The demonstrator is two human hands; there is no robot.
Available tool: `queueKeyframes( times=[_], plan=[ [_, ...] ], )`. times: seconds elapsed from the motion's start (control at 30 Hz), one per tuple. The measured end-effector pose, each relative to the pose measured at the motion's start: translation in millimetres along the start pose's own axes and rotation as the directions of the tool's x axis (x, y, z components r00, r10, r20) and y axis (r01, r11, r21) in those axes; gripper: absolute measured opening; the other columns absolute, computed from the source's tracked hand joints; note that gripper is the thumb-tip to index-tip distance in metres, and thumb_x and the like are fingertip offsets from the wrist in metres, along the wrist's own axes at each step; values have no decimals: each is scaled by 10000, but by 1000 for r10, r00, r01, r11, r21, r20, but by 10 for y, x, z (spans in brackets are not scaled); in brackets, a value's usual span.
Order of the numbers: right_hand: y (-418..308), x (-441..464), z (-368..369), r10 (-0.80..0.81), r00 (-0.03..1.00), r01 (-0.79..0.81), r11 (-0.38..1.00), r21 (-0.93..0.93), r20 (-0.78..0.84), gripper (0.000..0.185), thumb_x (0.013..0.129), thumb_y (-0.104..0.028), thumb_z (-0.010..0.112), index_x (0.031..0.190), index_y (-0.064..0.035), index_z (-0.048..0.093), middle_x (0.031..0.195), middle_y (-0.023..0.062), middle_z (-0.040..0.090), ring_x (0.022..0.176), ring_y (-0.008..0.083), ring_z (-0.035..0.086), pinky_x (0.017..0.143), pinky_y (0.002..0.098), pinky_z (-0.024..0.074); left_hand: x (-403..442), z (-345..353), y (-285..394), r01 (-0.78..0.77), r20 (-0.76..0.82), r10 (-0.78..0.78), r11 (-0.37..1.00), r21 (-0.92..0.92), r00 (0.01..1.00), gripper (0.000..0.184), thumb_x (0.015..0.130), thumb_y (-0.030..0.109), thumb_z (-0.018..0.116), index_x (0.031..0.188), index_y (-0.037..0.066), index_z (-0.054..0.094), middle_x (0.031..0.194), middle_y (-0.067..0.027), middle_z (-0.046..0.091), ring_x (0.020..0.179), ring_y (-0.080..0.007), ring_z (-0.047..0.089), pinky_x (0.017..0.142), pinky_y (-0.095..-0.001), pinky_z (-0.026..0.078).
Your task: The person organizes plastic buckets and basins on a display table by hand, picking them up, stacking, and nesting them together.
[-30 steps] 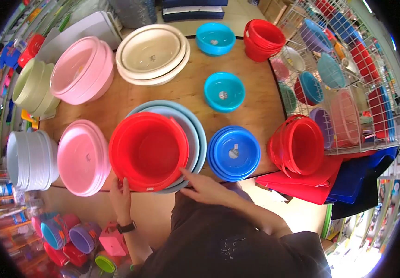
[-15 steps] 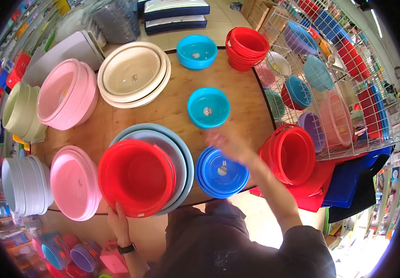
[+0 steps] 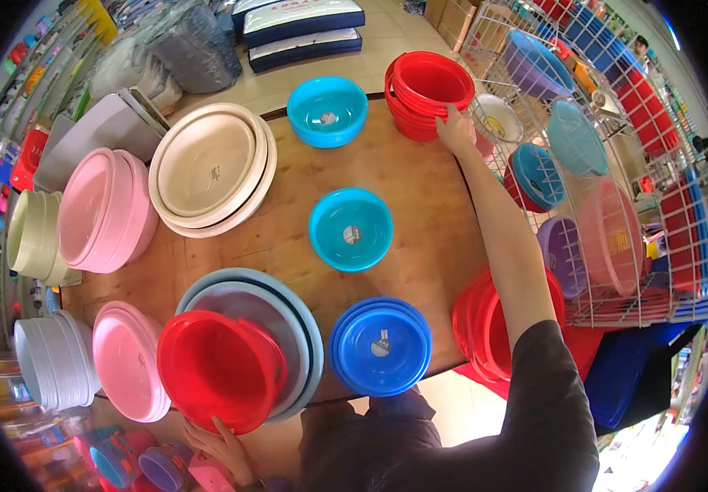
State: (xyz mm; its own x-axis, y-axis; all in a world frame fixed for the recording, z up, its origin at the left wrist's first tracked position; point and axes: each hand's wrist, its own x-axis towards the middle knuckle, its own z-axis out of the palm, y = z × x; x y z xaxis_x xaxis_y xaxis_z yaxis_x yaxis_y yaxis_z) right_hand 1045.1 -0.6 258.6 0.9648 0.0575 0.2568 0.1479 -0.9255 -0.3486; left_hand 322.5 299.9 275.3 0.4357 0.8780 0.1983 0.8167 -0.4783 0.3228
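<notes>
At the far right corner of the table, my right hand (image 3: 456,131) has its fingers curled at the near side of a nested stack of red buckets (image 3: 430,86). Low in the view, my left hand (image 3: 218,449) lies with fingers apart against the near edge of a large red bucket (image 3: 214,369). That bucket is tilted inside grey-blue basins (image 3: 309,369). A turquoise basin (image 3: 350,230) sits mid-table, and another turquoise basin (image 3: 327,115) stands farther back. Nested blue basins (image 3: 381,348) are near the front edge.
Cream basins (image 3: 210,168), pink basins (image 3: 95,209) and pale green basins (image 3: 34,234) line the left side, with white basins (image 3: 50,361) nearer. More red buckets (image 3: 485,328) stand under my right arm. A wire rack (image 3: 600,303) borders the right side.
My right hand has moved from above the blue basins to the far red buckets. My left hand stays by the large red bucket. The whole view has shifted slightly.
</notes>
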Motion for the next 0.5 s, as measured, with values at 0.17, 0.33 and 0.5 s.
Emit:
queueKeyframes(
  times=[0.17, 0.33, 0.5],
  plan=[
    [172, 391, 381, 106, 993, -101, 990, -98, 48, 619, 825, -496, 643, 1337, -183, 490, 1218, 343, 507, 1162, 459, 507, 966, 496, 446, -194, 60, 267, 105, 45, -103, 994, -41, 994, 652, 959, 312, 521, 1456, -13, 252, 1453, -280, 261, 1332, -429, 272, 1103, -511, 232],
    [177, 545, 446, 243, 967, -229, 961, -154, 79, 627, 817, -492, 672, 1342, -221, 462, 1249, 319, 493, 1186, 447, 482, 961, 482, 442, -265, 137, 225, 106, 17, -105, 994, -25, 994, 640, 967, 326, 505, 1449, -18, 261, 1466, -277, 262, 1332, -426, 280, 1108, -506, 233],
    [360, 653, 588, 221, 973, -222, 975, 8, 71, 603, 746, -512, 735, 1230, -196, 563, 1272, 312, 471, 1183, 432, 475, 975, 491, 423, -266, 167, 177, 112, -6, -112, 994, 13, 994, 659, 973, 391, 487, 1451, -11, 278, 1429, -247, 339, 1324, -404, 286, 1099, -516, 212]
  ],
)
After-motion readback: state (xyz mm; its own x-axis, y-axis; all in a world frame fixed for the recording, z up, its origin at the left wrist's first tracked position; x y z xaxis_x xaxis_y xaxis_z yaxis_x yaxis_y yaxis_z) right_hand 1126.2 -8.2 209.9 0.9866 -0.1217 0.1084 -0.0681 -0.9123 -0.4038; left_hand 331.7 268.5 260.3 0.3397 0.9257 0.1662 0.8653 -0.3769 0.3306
